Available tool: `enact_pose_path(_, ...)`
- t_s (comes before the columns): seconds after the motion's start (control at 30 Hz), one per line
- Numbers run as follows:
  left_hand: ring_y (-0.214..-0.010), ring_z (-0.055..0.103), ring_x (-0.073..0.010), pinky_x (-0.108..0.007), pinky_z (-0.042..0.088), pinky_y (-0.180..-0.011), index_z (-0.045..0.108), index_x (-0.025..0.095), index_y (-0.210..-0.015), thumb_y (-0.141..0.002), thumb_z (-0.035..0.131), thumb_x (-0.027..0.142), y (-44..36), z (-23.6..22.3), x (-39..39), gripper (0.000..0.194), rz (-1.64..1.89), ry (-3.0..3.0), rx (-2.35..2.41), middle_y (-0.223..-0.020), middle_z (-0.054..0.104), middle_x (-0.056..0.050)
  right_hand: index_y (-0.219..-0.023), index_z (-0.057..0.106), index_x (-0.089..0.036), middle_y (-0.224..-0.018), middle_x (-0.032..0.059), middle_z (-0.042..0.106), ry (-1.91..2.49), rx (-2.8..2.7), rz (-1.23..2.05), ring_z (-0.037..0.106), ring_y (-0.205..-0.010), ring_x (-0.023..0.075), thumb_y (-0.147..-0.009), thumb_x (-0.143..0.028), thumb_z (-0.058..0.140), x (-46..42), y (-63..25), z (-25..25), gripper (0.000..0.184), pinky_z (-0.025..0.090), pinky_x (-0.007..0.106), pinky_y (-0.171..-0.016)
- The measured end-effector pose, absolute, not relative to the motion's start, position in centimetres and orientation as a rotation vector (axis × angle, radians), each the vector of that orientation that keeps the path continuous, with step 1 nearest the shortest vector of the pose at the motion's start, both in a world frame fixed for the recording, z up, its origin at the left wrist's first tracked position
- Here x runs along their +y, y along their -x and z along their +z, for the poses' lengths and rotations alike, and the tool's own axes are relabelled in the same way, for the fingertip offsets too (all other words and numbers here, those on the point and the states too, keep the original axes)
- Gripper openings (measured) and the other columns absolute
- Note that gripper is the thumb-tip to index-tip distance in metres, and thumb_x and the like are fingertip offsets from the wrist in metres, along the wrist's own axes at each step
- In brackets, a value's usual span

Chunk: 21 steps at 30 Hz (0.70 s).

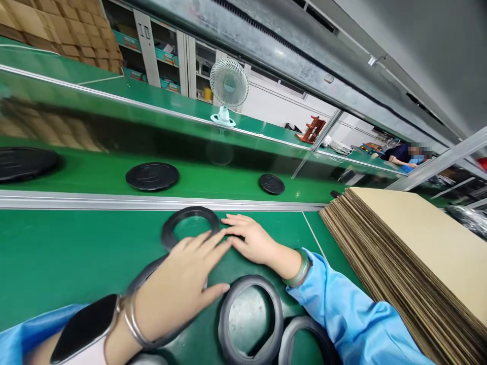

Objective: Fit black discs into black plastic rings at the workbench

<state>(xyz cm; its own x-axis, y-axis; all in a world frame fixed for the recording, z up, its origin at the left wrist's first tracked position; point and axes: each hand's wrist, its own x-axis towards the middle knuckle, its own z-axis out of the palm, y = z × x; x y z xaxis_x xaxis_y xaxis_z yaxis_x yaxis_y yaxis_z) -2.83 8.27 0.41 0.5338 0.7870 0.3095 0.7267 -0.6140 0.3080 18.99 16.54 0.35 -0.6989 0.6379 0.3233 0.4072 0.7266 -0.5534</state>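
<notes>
Both hands lay flat and open on the green bench (57,253), gripping nothing: the left hand (178,289) covered part of a black ring (142,276), while the right hand (251,241) had its fingertips (228,221) touching the far ring (189,217). Two more rings (249,319) lay just beside the wrists, and a stack of cardboard sheets (414,253) stood to the right.

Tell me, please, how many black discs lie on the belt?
3: a left disc at the frame's edge, a middle disc, and a small right disc. Others may lie outside the view.
</notes>
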Motion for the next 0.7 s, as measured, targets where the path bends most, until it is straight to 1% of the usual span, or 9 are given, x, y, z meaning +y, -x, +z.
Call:
enact_pose_path(0.07,-0.135,0.038,-0.0403,-0.061,0.031,-0.108,0.055,0.037,-0.136,-0.085,0.067,0.042,2.1,1.1,7.4,0.053,0.565,-2.604,1.094,-0.143,0.049,-0.002,-0.083,0.068,-0.02,-0.115,0.0034,0.064,0.859,-2.148,0.695,0.057,-0.113,0.0193,-0.085,-0.004,0.049,16.9,-19.2,0.2,0.025,0.042,0.036,-0.105)
enact_pose_path(0.1,-0.134,0.039,-0.0384,-0.059,0.029,-0.111,0.058,0.039,-0.132,-0.085,0.067,0.036,1.9,1.5,7.2,0.048,0.531,-2.574,1.016,-0.139,0.054,0.0,-0.079,0.066,-0.02,-0.109,0.0036,0.066,0.879,-2.029,0.734,0.059,-0.106,0.0194,-0.084,-0.005,0.047,17.0,-19.3,0.3,0.025,0.046,0.035,-0.098)
enact_pose_path(0.2,-0.124,0.052,-0.0315,-0.048,0.036,-0.109,0.063,0.039,-0.126,-0.085,0.066,0.025,1.5,2.9,6.8,0.044,0.465,-2.452,0.812,-0.122,0.065,0.001,-0.106,0.066,-0.019,-0.11,0.0052,0.064,0.821,-1.913,0.854,0.06,-0.101,0.021,-0.091,-0.019,0.053,16.6,-19.3,0.9,0.02,0.05,0.034,-0.089)
enact_pose_path(0.3,-0.106,0.062,-0.0258,-0.038,0.047,-0.096,0.069,0.036,-0.116,-0.085,0.064,0.02,1.3,4.0,6.9,0.035,0.443,-2.373,0.668,-0.102,0.071,0.001,-0.127,0.059,-0.023,-0.125,0.0053,0.058,0.647,-2.17,0.918,0.055,-0.112,0.022,-0.095,-0.032,0.064,15.8,-18.9,1.7,0.033,0.046,0.034,-0.098)
enact_pose_path(0.37,-0.096,0.064,-0.0236,-0.036,0.049,-0.092,0.071,0.034,-0.111,-0.086,0.062,0.017,1.2,4.1,7.0,0.031,0.462,-2.342,0.646,-0.094,0.072,0.001,-0.127,0.06,-0.024,-0.128,0.0044,0.057,0.582,-2.351,0.868,0.051,-0.119,0.0231,-0.09,-0.031,0.075,15.5,-18.7,2.0,0.04,0.039,0.036,-0.106)
enact_pose_path(0.43,-0.09,0.064,-0.0226,-0.037,0.048,-0.093,0.07,0.031,-0.11,-0.085,0.061,0.015,1.3,3.8,7.1,0.032,0.523,-2.32,0.638,-0.089,0.071,0.001,-0.123,0.063,-0.025,-0.12,0.0038,0.061,0.654,-2.415,0.775,0.053,-0.113,0.0233,-0.081,-0.02,0.084,15.4,-18.6,1.9,0.048,0.038,0.037,-0.105)
enact_pose_path(0.57,-0.102,0.061,-0.0232,-0.04,0.038,-0.106,0.068,0.025,-0.105,-0.082,0.064,0.013,1.8,3.2,7.2,0.027,0.74,-2.368,0.58,-0.094,0.07,-0.001,-0.109,0.07,-0.024,-0.1,0.0006,0.066,0.947,-2.245,0.693,0.059,-0.095,0.0201,-0.08,0.001,0.074,16.2,-19.0,0.7,0.039,0.045,0.033,-0.091)
enact_pose_path(0.63,-0.107,0.058,-0.0217,-0.039,0.034,-0.107,0.066,0.023,-0.103,-0.086,0.061,0.013,2.0,3.5,7.2,0.021,0.874,-2.398,0.558,-0.101,0.068,-0.002,-0.108,0.07,-0.023,-0.103,0.0017,0.066,0.98,-2.038,0.746,0.061,-0.097,0.0209,-0.084,-0.003,0.068,17.1,-19.5,-0.1,0.031,0.047,0.033,-0.09)
enact_pose_path(0.7,-0.099,0.057,-0.0195,-0.038,0.037,-0.1,0.065,0.022,-0.101,-0.089,0.055,0.013,2.2,3.9,7.2,0.018,0.979,-2.383,0.548,-0.096,0.066,-0.002,-0.113,0.067,-0.021,-0.109,0.004,0.066,0.955,-1.853,0.808,0.061,-0.101,0.0229,-0.087,-0.011,0.065,18.0,-20.1,-0.6,0.027,0.047,0.035,-0.093)
